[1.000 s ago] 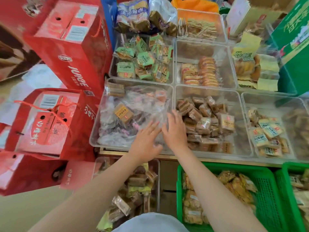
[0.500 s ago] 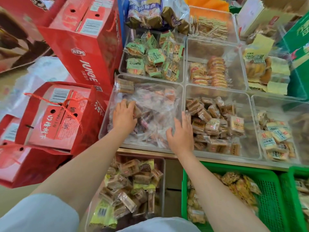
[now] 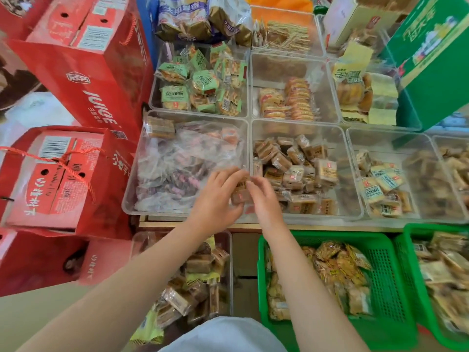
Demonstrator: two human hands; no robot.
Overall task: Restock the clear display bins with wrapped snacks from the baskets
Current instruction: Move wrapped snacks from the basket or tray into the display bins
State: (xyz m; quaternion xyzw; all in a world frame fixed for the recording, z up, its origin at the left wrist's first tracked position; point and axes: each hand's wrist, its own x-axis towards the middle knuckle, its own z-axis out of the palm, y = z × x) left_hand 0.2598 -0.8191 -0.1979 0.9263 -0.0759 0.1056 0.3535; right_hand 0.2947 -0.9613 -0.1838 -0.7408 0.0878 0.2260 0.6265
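At nine o'clock, red juice cartons (image 3: 83, 72) are stacked beside the clear bins. The near-left bin (image 3: 132, 194) holds a crinkled clear bag of snacks (image 3: 182, 168), with a brown wrapped cake (image 3: 158, 127) lying at its eleven o'clock corner. The left hand (image 3: 215, 199) hovers at the bin's five o'clock corner, fingers curled round a brown wrapped snack (image 3: 239, 193). The right hand (image 3: 264, 201) meets it from three o'clock, fingers pinching the same snack. The next bin (image 3: 352, 199) carries a heap of brown wrapped cakes (image 3: 297, 171). At five o'clock sits a green basket (image 3: 388, 288) of yellow packets.
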